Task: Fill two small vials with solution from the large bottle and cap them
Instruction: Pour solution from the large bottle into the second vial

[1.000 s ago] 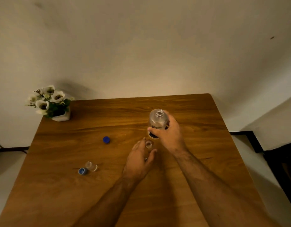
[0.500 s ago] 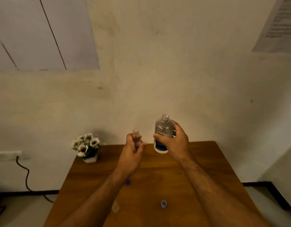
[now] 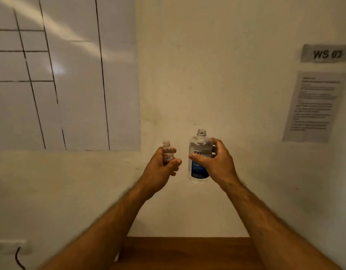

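My left hand (image 3: 161,165) grips a small clear vial (image 3: 167,152), upright and uncapped, raised in front of the wall. My right hand (image 3: 217,162) grips the large clear bottle (image 3: 199,152) with a blue label, also upright with its neck open, a short gap to the right of the vial. The bottle's mouth stands higher than the vial's mouth. The second vial and the blue caps are out of view.
Only the far edge of the wooden table (image 3: 187,248) shows at the bottom. On the wall hang a lined whiteboard (image 3: 66,75) at left, a "WS 03" sign (image 3: 327,53) and a printed sheet (image 3: 314,106) at right. A wall socket with cable (image 3: 10,248) sits lower left.
Both hands lifted the vial and the bottle off the table and up in front of the wall. The view tilted upward, so the flower pot, second vial and caps left the frame.
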